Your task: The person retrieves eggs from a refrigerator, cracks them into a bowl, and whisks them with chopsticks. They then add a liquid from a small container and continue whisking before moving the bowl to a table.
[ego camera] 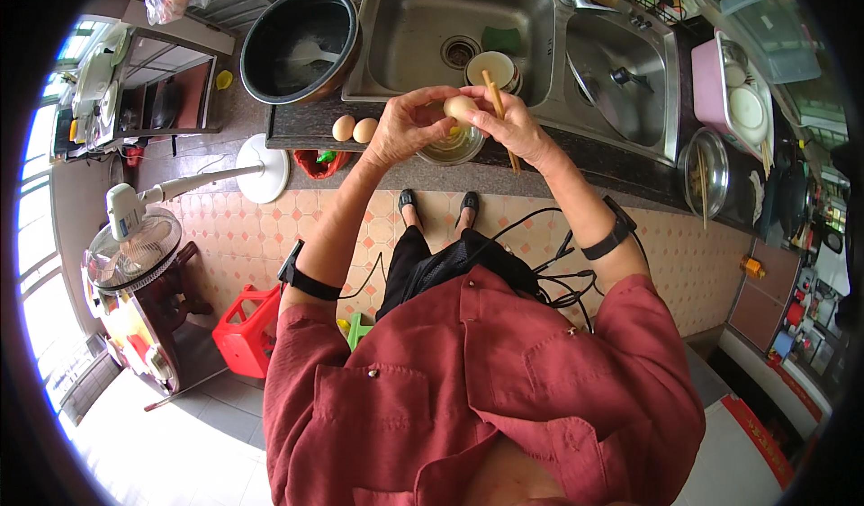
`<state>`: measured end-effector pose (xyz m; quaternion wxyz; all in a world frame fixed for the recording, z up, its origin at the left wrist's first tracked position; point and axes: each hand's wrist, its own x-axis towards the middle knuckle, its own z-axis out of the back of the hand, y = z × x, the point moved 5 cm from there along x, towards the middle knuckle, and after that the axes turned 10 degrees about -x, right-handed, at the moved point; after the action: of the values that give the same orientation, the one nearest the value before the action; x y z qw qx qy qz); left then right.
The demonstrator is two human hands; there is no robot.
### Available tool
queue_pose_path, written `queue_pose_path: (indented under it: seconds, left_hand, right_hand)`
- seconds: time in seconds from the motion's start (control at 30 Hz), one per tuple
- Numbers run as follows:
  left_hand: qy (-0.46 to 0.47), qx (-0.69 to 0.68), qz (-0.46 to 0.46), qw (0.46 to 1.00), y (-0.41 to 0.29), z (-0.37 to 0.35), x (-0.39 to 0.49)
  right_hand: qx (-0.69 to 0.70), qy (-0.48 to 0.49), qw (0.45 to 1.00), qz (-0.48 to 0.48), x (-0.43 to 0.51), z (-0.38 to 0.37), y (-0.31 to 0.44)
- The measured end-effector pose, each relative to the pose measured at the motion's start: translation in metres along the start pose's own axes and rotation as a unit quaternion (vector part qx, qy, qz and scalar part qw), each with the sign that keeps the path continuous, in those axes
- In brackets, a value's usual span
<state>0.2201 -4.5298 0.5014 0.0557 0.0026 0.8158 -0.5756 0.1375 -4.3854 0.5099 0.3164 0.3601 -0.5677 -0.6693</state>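
Note:
An egg (460, 108) is held between my left hand (413, 125) and my right hand (507, 125), with the fingers of both on its shell. A pair of wooden chopsticks (495, 94) is also tucked in my right hand, pointing up and down past the palm. Below the egg is a bowl (451, 152), partly covered by my hands; something pale yellow shows in it. On the dark counter edge, left of my left hand, two brown eggs (354, 129) lie side by side.
Beyond my hands is a steel double sink (405, 54) holding stacked bowls (491, 71), a green scouring pad (501, 39) and a pot lid (601, 94). A large dark basin (297, 44) stands left. Rightward are a steel bowl (705, 172) with chopsticks and a pink tub (715, 88).

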Motion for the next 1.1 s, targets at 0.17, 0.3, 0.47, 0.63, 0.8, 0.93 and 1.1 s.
queue_pose_path:
  seconds: [0.17,0.3,0.47,0.63,0.8,0.93,1.1]
  left_hand:
    - [-0.098,0.064,-0.036,0.992,0.010,0.004,-0.006]
    - [-0.124,0.138,-0.045,0.982,0.011,0.001,-0.010]
    - [-0.117,0.215,-0.073,0.967,0.011,-0.001,-0.006]
    - [-0.113,0.230,-0.068,0.964,0.020,0.008,-0.004]
    - [-0.013,0.294,-0.147,0.944,0.009,0.015,-0.005]
    - [0.063,0.488,-0.179,0.852,-0.004,0.008,-0.015]
    - [0.115,0.618,-0.253,0.735,-0.011,-0.009,-0.026]
  right_hand:
    - [-0.172,-0.057,0.980,0.078,0.001,-0.007,0.003]
    - [-0.207,-0.057,0.976,0.043,-0.001,-0.009,0.003]
    - [-0.246,-0.093,0.963,0.062,0.001,-0.010,0.004]
    - [-0.304,-0.078,0.947,0.065,0.003,-0.008,-0.005]
    - [-0.402,-0.036,0.909,0.102,0.003,-0.001,-0.011]
    - [-0.460,-0.009,0.879,0.122,-0.001,-0.001,-0.007]
    - [-0.563,-0.019,0.815,0.135,-0.012,-0.008,0.007]
